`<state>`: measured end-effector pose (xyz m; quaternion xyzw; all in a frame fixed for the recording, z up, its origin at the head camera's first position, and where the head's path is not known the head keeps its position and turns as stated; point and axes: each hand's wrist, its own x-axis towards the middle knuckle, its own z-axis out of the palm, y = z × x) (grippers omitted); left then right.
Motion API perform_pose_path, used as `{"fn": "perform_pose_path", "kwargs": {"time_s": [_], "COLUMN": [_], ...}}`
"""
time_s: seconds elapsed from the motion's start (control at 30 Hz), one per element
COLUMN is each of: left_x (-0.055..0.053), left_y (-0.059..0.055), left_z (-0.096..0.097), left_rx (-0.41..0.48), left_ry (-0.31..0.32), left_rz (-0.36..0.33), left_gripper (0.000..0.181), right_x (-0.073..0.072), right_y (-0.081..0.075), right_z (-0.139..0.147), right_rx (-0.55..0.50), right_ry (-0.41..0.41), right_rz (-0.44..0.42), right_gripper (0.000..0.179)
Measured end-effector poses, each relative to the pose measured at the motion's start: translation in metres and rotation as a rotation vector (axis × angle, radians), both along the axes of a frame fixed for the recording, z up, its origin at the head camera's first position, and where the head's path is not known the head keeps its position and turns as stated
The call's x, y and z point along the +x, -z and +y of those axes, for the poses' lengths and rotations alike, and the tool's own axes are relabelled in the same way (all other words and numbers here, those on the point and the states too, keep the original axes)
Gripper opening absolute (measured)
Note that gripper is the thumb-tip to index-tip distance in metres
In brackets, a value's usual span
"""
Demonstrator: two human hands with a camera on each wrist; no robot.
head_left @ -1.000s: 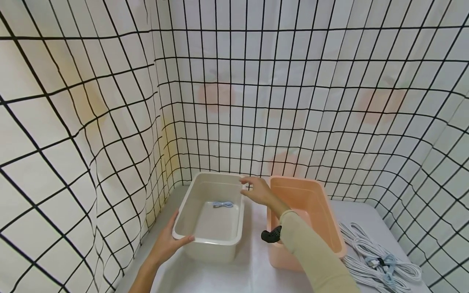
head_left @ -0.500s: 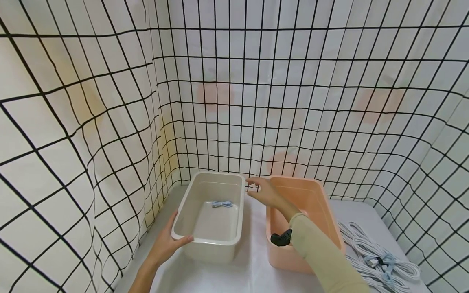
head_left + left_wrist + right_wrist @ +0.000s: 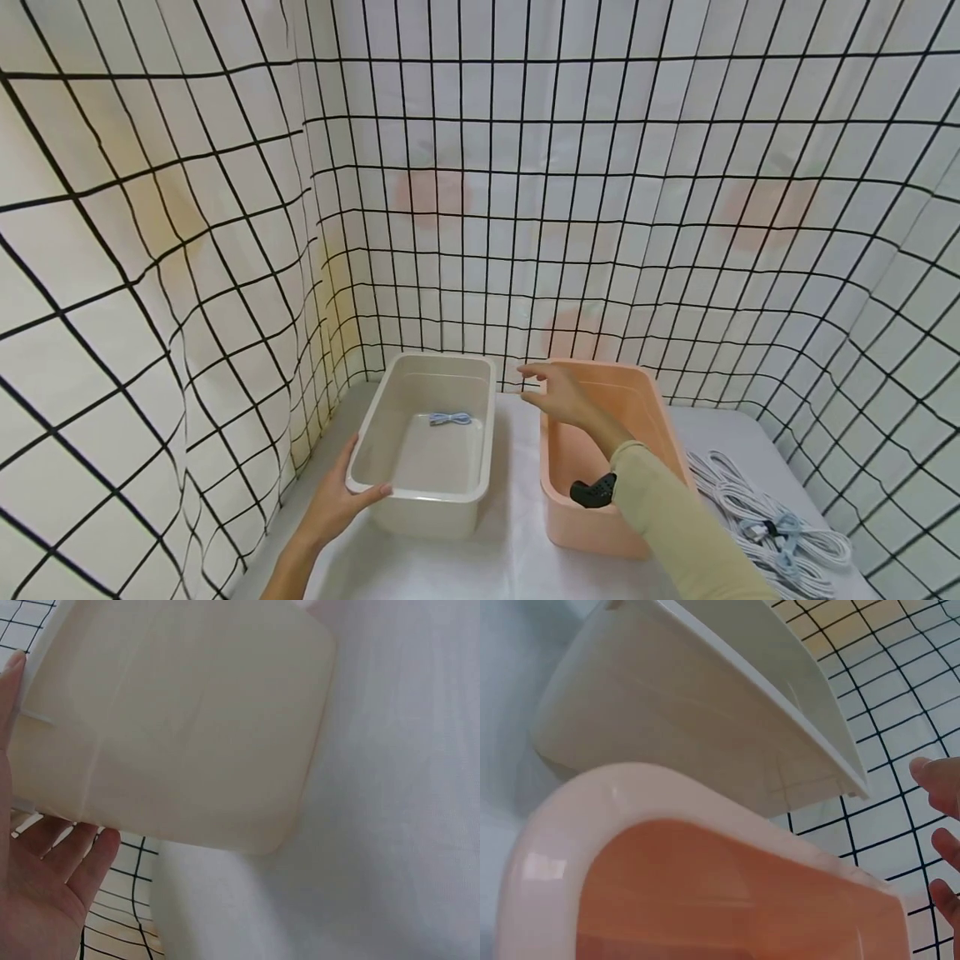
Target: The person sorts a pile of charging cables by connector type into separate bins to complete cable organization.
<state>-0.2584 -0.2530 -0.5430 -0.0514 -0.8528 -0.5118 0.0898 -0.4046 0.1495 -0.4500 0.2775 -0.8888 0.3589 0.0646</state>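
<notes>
My left hand (image 3: 335, 504) holds the near left corner of a cream plastic bin (image 3: 423, 517). Its thumb lies at the front rim and the other fingers (image 3: 97, 862) run along the bin's left side. A small bundled light-blue cable (image 3: 450, 418) lies on the floor of that bin. Over the left rim of a peach plastic bin (image 3: 585, 529), my right hand (image 3: 558, 396) hovers with nothing in it, fingers and thumb spread apart. In the right wrist view, its fingertips (image 3: 937, 776) show at the right edge, beyond the peach bin.
Several coiled white cables (image 3: 798, 550), with a light-blue one among them, lie right of the peach bin. A strip of white tabletop (image 3: 513, 500) separates the two bins. Black wire mesh (image 3: 525, 250) rises at the back and both sides.
My right hand has moved right, from over the cream bin's right rim to over the peach bin's left rim. My left hand stays at its corner. The head view has shifted slightly.
</notes>
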Motion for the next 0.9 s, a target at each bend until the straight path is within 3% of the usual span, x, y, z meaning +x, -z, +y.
{"fn": "perform_pose_path", "kwargs": {"time_s": [0.4, 0.73, 0.9], "left_x": [0.001, 0.001, 0.001], "left_y": [-0.002, -0.002, -0.002], "left_z": [-0.001, 0.001, 0.001], "left_rx": [0.043, 0.019, 0.025], "left_ry": [0.022, 0.017, 0.016], "left_rz": [-0.013, -0.012, -0.009], "left_gripper": [0.110, 0.110, 0.110], "right_x": [0.006, 0.013, 0.017], "right_y": [0.002, 0.009, 0.013], "right_z": [0.027, 0.061, 0.077], "right_rx": [-0.038, -0.119, -0.074], "right_ry": [0.022, 0.082, 0.119], "right_rz": [0.014, -0.083, -0.077], "right_gripper": [0.044, 0.045, 0.046]}}
